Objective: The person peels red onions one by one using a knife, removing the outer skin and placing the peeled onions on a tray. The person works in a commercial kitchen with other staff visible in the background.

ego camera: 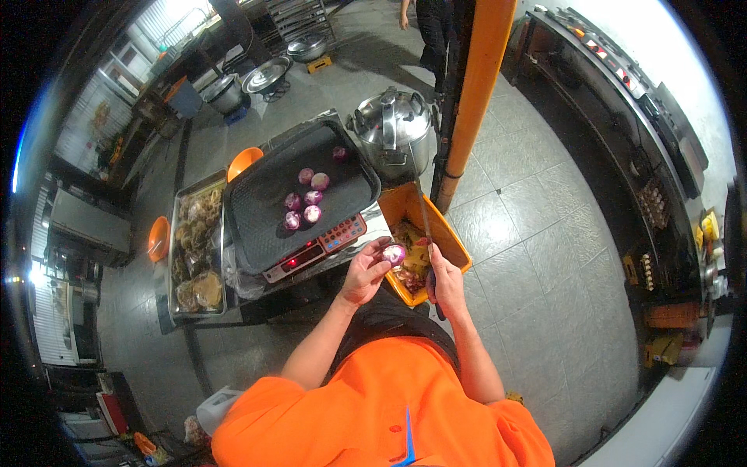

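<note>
A red onion [394, 254] with a pale trimmed face sits between the thumb and fingers of my left hand [363, 273]. My right hand [448, 286] grips the dark handle of a long kitchen knife [422, 201], its blade pointing away from me. Both hands are above a yellow bin [461, 248] that holds peelings and scraps. Left of the bin, several red onions [313, 197] lie on a black tray [262, 233]. The tray rests over a digital scale [315, 250] with a lit red display.
A metal tray of bagged food [198, 257] and orange bowls [158, 238] are at the left. Beyond the bin stands a lidded steel pot [392, 131], beside a yellow post [475, 87]. Another person [433, 35] stands farther back. A long counter [589, 76] runs along the right.
</note>
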Available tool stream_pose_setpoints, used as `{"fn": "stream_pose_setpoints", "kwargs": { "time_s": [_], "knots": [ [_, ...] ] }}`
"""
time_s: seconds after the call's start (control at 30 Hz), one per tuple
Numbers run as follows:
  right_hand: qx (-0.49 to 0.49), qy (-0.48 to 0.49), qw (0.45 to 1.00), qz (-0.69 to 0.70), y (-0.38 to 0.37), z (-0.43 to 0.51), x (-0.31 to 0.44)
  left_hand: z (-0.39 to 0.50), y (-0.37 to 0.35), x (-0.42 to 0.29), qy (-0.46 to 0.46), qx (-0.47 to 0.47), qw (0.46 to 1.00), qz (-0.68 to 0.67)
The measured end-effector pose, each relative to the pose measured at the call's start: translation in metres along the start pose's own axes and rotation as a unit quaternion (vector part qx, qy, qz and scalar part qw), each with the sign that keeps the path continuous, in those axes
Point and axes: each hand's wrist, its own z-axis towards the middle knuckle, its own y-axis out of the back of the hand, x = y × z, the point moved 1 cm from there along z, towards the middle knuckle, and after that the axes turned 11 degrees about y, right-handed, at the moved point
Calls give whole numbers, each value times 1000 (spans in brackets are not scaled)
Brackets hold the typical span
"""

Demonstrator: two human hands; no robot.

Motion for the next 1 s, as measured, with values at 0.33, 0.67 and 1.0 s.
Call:
{"fn": "stream_pose_setpoints", "kwargs": {
  "time_s": [0.33, 0.67, 1.0],
  "knots": [
    [75, 186, 947, -251, -12, -13, -7, 19, -15, 18, -39, -54, 996, 61],
    [20, 159, 962, -220, 13, -14, 9, 17, -47, 31, -40, -48, 997, 47],
    [68, 145, 956, -247, 15, -24, 24, 21, -51, 35, -40, -71, 993, 89]
  ]
}}
